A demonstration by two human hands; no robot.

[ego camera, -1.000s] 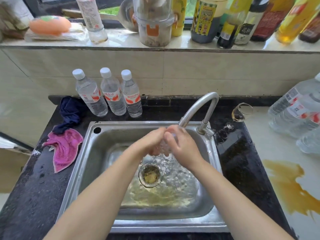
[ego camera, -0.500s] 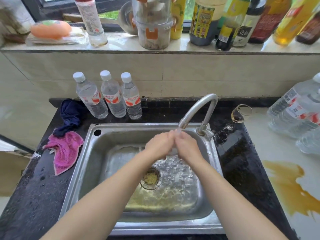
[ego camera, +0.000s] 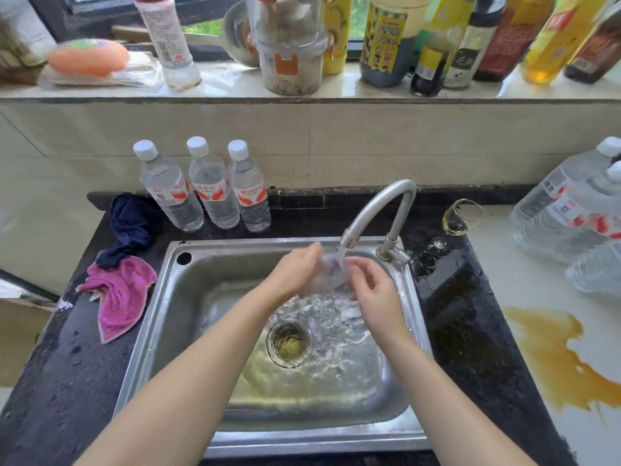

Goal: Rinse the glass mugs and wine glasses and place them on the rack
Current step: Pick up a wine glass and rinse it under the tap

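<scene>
Both forearms are reaching in over the sink point(ego camera: 161, 317), hands meeting under the tap point(ego camera: 376, 210). The left hand point(ego camera: 295, 270) is cupping a clear glass point(ego camera: 331, 272) in the stream (pretty blurry) — the right hand point(ego camera: 373, 290) is hovering beside it, fingers loosely curled, maybe touching — can't tell.

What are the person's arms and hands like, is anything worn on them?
Both forearms are bare as far as the picture shows: no sleeves, gloves or watch. The left hand and right hand show no rings or bracelets that I can make out. Both look wet under the running water.
</scene>
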